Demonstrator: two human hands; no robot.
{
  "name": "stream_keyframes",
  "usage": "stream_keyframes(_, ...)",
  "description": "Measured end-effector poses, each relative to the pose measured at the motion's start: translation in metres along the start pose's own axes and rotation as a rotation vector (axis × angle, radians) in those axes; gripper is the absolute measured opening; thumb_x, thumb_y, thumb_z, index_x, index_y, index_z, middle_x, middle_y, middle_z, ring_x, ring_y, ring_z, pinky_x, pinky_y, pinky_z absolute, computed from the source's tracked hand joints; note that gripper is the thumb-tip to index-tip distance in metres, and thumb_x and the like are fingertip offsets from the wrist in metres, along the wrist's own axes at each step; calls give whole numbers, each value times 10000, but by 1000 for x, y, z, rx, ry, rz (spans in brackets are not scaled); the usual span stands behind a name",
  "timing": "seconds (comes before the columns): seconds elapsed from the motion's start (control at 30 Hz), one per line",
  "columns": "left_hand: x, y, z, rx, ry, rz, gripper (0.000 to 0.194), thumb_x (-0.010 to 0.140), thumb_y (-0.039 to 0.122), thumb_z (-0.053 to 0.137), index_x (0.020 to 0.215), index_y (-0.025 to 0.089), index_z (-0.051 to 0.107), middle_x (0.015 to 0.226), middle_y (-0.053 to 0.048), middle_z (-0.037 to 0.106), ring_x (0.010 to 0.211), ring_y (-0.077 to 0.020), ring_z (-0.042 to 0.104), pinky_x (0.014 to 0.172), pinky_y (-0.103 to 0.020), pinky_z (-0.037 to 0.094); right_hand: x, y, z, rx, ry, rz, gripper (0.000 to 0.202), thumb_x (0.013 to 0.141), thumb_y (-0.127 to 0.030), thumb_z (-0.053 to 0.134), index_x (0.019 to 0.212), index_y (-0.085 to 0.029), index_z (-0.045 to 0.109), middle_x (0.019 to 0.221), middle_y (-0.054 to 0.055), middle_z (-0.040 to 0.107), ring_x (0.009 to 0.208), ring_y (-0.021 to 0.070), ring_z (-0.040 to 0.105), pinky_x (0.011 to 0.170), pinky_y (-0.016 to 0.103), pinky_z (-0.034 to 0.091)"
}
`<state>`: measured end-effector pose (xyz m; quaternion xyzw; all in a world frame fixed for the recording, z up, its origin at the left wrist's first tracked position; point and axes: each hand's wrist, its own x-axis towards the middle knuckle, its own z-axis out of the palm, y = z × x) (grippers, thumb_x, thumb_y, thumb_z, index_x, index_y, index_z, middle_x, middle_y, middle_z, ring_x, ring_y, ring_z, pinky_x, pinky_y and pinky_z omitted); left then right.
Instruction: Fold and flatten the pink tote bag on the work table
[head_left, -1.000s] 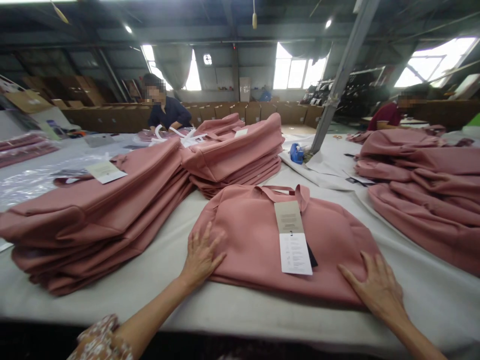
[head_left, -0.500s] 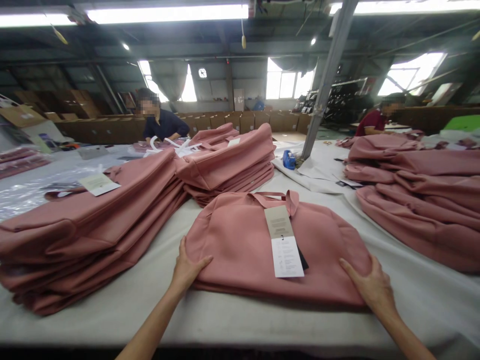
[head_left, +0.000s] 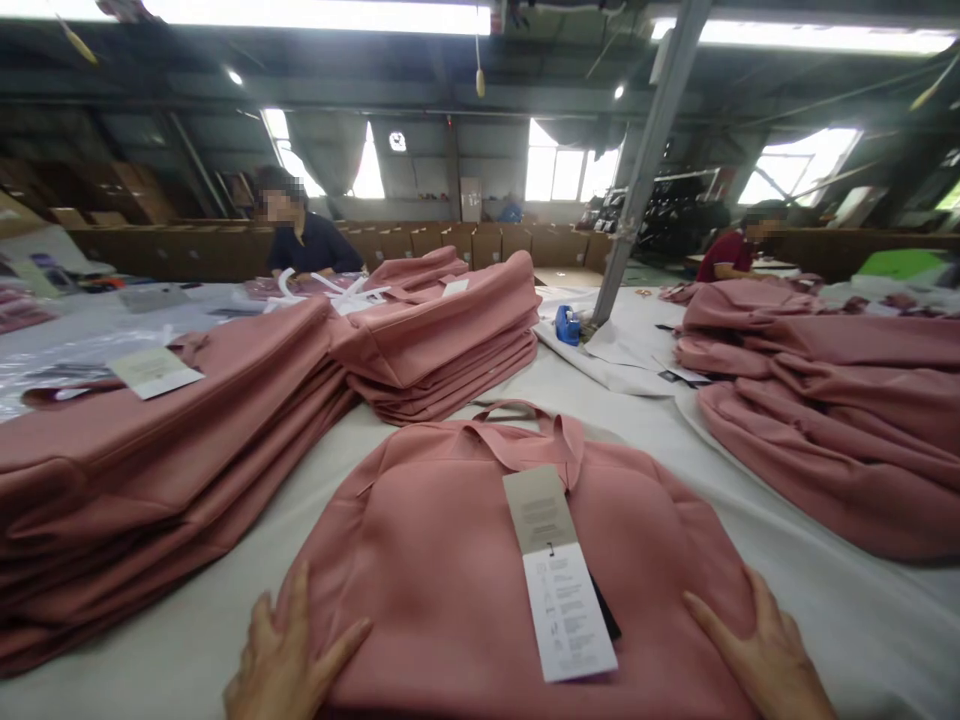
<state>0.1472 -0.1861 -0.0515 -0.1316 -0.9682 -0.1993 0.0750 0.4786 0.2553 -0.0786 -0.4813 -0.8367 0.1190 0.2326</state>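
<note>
Two hands, mine, lie flat with fingers spread on a flat dusty-pink fabric bag (head_left: 450, 560) on the pale grey surface (head_left: 847, 600) right before me. My left hand (head_left: 289, 655) presses its near left corner and my right hand (head_left: 761, 655) its near right corner, grasping nothing, so the bag lies smooth. A long beige-and-white paper hangtag (head_left: 559, 575) trails from its handle. Stacks of matching pink bags (head_left: 172, 450) sit at my left.

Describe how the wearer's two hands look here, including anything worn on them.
Both hands are bare. The left hand and the right hand carry no gloves, and no rings, watch or bands show on the visible parts. The fingers are uncovered, with short plain nails. No sleeve reaches into view; the frame's bottom edge cuts both off near the wrist.
</note>
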Motion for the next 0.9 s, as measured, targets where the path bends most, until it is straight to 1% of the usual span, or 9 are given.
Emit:
stream_keyframes(0.1, 3, 21, -4, 126, 79, 400, 585, 872, 338, 500, 1445, 355, 380, 1594, -91, 206, 1442, -427, 150, 1075, -727, 202, 4, -7, -1, -79, 119, -200, 839, 797, -661, 472, 1500, -268, 241, 1294, 182, 518, 1079, 461, 556, 799, 631, 507)
stream_keyframes(0.2, 2, 50, 7, 137, 1, 920, 625, 871, 162, 424, 1447, 398, 369, 1552, -58, 332, 1416, -333, 293, 1054, -583, 383, 4, -20, -1, -212, 276, -405, 745, 893, -553, 405, 1522, -226, 176, 1410, 218, 403, 1184, 475, 489, 847, 655, 469)
stream_keyframes(0.27, -2, 68, 20, 146, -8, 1168, 557, 916, 327, 452, 1463, 362, 354, 1519, -72, 391, 1363, -357, 377, 1049, -618, 372, 3, -26, 1, -251, 281, -535, 658, 940, -436, 370, 1528, -239, 148, 1437, 204, 385, 1219, 441, 476, 896, 637, 450)
stream_keyframes(0.33, -7, 85, 30, 167, 104, 1308, 599, 914, 552, 447, 1465, 336, 359, 1479, -109, 444, 1292, -385, 456, 1081, -712, 219, 2, -29, 5, -261, 249, -636, 619, 955, -330, 357, 1530, -272, 135, 1414, 181, 427, 1194, 387, 516, 918, 597, 455)
stream_keyframes(0.4, -11, 99, 35, 173, 214, 1385, 608, 909, 591, 461, 1461, 361, 352, 1424, -136, 506, 1249, -349, 512, 1117, -686, 124, 2, -33, 5, -264, 220, -725, 627, 950, -241, 356, 1534, -269, 129, 1411, 181, 434, 1190, 351, 529, 930, 551, 468)
stream_keyframes(0.47, -13, 110, 34, 177, 256, 1416, 559, 929, 497, 504, 1454, 409, 334, 1358, -131, 570, 1236, -299, 539, 1142, -593, 168, 5, -45, 1, -254, 237, -825, 640, 934, -176, 354, 1535, -248, 146, 1463, 191, 376, 1268, 346, 464, 966, 535, 449)
stream_keyframes(0.63, -9, 121, 31, 178, 341, 1480, 508, 942, 436, 517, 1431, 414, 379, 1196, -69, 686, 1088, -243, 643, 1135, -467, 258, 22, -115, -25, -171, 251, -1250, 599, 891, -87, 405, 1445, -316, 390, 1519, 122, 328, 1380, 312, 330, 1130, 543, 237)
stream_keyframes(0.77, -3, 115, 46, 154, 269, 1421, 519, 948, 505, 477, 1393, 238, 489, 1321, -18, 612, 1139, -169, 611, 1118, -268, 325, 41, -181, -34, -155, 232, -1461, 616, 895, -62, 443, 1398, -417, 428, 1485, 16, 403, 1384, 291, 320, 1155, 602, 60)
stream_keyframes(0.9, -10, 107, 64, 51, 107, 1374, 681, 936, 494, 508, 1498, 180, 286, 1332, -6, 589, 1159, -144, 604, 1025, -217, 450, 57, -225, -31, -207, 55, -1611, 396, 918, -154, 522, 1265, -343, 562, 1505, -24, 375, 1373, 280, 329, 1170, 578, 67)
